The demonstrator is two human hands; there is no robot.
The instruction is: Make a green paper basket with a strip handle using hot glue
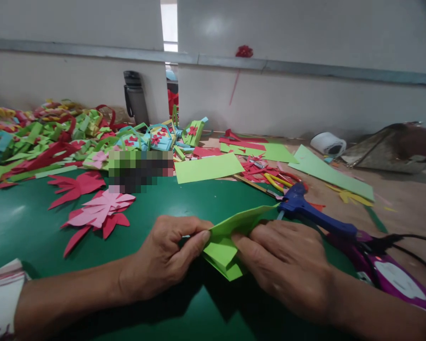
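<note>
A folded piece of light green paper is held up over the green table surface, its folds bent into a partly open, box-like shape. My left hand pinches its left edge between thumb and fingers. On the other side my right hand grips the paper, with the thumb pressed on the inner fold and the fingers behind. Just beyond my right hand lies a blue glue gun. Pink and red paper flower cut-outs lie stacked to the left.
Many finished paper bags pile up at the back left, near a grey bottle. A flat green sheet, scissors and red scraps lie ahead. At right are a purple device with cables, a white roll and a handbag.
</note>
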